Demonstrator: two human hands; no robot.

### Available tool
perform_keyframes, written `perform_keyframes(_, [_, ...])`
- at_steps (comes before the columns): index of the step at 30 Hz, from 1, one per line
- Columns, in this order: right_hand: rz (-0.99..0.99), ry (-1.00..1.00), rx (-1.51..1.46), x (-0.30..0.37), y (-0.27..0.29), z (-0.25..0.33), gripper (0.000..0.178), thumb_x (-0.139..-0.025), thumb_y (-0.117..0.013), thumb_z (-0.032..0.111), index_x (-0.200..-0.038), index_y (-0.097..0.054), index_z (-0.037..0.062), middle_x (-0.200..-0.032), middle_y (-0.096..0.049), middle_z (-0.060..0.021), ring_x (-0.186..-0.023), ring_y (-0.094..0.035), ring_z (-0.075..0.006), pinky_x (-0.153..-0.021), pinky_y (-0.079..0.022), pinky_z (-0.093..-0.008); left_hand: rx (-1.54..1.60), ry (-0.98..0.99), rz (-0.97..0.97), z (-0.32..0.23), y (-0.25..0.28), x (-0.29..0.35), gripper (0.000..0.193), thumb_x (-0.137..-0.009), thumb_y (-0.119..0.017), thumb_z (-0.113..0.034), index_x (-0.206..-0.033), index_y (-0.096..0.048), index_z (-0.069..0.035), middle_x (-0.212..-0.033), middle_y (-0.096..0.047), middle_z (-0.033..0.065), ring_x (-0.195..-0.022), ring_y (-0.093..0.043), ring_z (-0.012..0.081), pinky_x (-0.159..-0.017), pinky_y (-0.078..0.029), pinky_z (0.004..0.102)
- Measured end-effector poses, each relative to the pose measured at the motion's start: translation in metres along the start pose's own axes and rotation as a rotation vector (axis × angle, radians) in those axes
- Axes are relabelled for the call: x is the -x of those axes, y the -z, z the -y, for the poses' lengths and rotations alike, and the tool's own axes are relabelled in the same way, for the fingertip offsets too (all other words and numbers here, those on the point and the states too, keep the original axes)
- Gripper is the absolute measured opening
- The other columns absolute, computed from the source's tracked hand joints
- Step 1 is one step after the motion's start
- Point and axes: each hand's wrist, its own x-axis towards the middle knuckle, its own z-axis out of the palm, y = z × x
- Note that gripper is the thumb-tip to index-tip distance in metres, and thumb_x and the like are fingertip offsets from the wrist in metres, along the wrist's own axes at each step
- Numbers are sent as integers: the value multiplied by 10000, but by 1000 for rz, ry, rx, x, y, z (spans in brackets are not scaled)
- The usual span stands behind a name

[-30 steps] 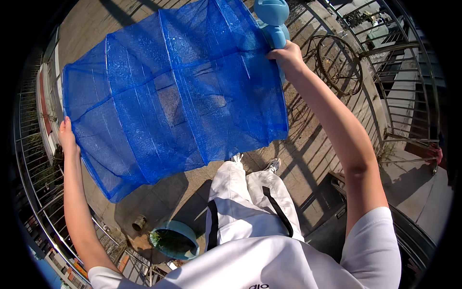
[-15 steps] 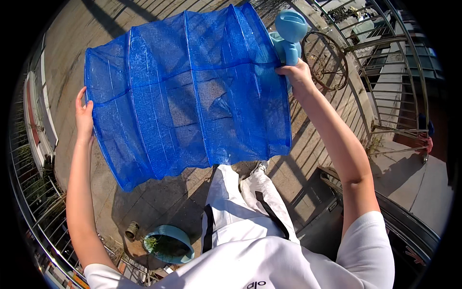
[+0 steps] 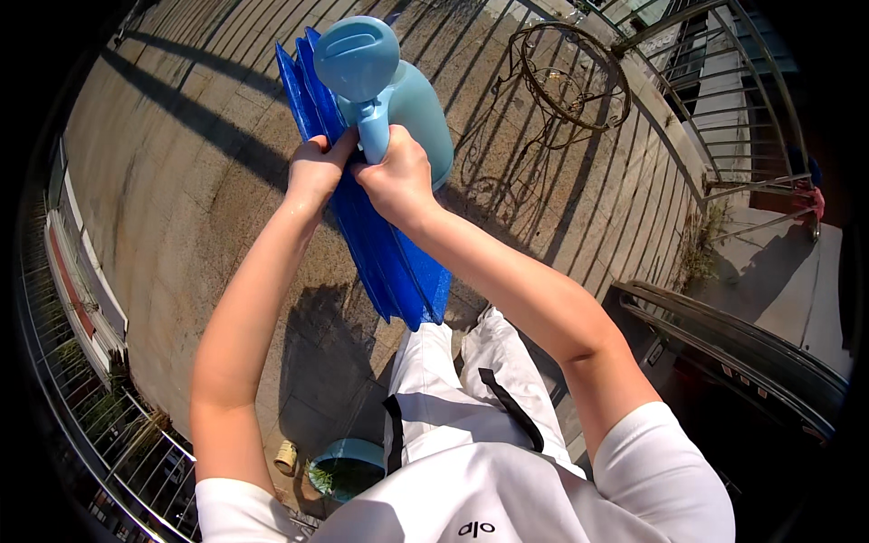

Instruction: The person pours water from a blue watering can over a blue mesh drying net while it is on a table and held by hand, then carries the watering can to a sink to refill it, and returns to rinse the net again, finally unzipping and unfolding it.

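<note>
A blue mesh cylinder with wire hoops, a collapsible net [image 3: 380,244], is squeezed into a thin stack and hangs upright and slightly tilted in front of me. My left hand [image 3: 317,170] is closed on its left side near the middle, thumb over the edges. Just right of it, my right hand [image 3: 398,176] wraps around the neck of a light-blue watering can [image 3: 425,118] with a round head at the top. The can's body sits against the net's right face. Whether my right fingers also pinch the net's rim is hidden.
Beyond the can stands a round wire plant stand [image 3: 561,77] on the paved floor. Metal railings [image 3: 742,100] run along the right and left. Near my feet are a light-blue planter [image 3: 348,466] with green plants and a small pale pot [image 3: 286,458].
The net was stretched wide between my hands and is now pressed flat. My left hand has moved right and my right hand left, bringing the watering can toward the middle.
</note>
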Motion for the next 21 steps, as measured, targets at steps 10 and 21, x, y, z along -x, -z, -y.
perform_keyframes(10, [150,-93,-226,3,71,-83,345,-680,-670,131,-954,-524,-18,-787,-623,-169,-776,-630,-267,-705,-483,-356,236,141,-137,62,71,-21,110,-712,-410,29,-678,-484,-44,-637,-508,16,-519,-454,119,-482,-378,259])
perform_keyframes(21, [215,-177,555,20,181,-151,277,-662,-674,217,-821,-589,8,-740,-622,-203,-739,-617,-360,-683,-472,-425,304,30,-340,129,134,40,139,-620,-367,54,-645,-433,-65,-612,-427,-9,-525,-358,100,-483,-282,240])
